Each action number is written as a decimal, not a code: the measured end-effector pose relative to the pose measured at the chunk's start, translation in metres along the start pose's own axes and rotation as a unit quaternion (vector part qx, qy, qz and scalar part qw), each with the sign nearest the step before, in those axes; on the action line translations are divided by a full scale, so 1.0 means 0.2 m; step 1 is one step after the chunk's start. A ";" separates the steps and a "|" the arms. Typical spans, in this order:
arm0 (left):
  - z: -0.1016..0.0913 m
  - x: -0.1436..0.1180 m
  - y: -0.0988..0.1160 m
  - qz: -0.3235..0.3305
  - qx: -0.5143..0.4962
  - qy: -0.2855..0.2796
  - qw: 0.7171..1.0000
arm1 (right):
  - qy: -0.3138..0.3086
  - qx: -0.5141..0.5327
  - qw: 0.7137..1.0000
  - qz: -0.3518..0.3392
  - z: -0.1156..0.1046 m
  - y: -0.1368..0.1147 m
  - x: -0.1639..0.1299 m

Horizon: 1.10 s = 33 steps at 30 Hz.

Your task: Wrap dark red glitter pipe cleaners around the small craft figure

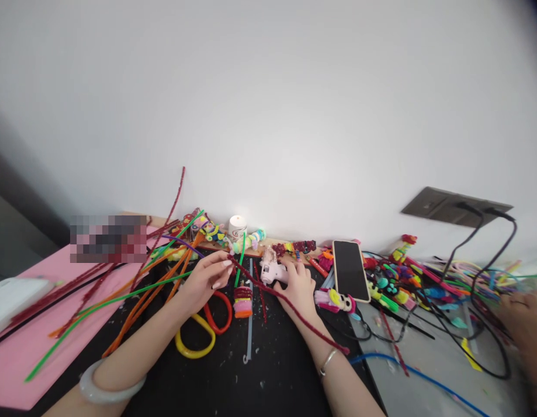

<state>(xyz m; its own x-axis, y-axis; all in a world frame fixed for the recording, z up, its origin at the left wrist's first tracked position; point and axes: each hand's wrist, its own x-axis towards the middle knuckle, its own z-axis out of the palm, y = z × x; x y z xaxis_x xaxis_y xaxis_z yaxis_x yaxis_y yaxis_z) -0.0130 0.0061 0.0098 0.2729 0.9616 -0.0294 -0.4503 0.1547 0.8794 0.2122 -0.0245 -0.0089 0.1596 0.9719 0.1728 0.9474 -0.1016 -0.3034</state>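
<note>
My left hand (pixel 205 277) pinches one end of a dark red pipe cleaner (pixel 290 306), which runs right across my right wrist to about the table's grey part. My right hand (pixel 297 288) rests on a white and pink glue gun (pixel 272 271) lying on the black mat (pixel 234 376). Between my hands stands a small coiled piece in red, pink and orange (pixel 243 301) with a green stem. A pale bangle sits on my left wrist and a thin bracelet on my right.
Loose orange, green and red pipe cleaners (pixel 133 295) fan out at left over a pink sheet (pixel 17 353). Yellow and red scissors (pixel 203 330), a phone (pixel 350 270), a white candle (pixel 237 227), coloured craft bits and black cables (pixel 477 324) lie around. Another person's hand (pixel 526 324) is at far right.
</note>
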 end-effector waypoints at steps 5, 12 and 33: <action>-0.03 0.00 0.03 -0.029 -0.050 -0.020 0.998 | 0.004 0.052 0.999 0.011 0.01 0.03 0.02; -0.03 0.02 -0.04 -0.039 0.118 -0.039 0.991 | 0.060 0.391 0.918 -0.014 0.05 0.09 0.07; -0.03 0.03 -0.06 -0.025 0.189 -0.056 0.980 | -0.191 0.588 0.786 0.028 0.06 0.09 0.05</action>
<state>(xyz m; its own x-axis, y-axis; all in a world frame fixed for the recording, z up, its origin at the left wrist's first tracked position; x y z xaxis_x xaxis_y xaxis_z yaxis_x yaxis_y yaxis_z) -0.0103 0.0116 -0.0044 0.3868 0.9212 -0.0425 -0.0927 0.0847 0.9921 0.2273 -0.0145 -0.0241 -0.1153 0.9885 -0.0981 -0.0044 -0.0993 -0.9951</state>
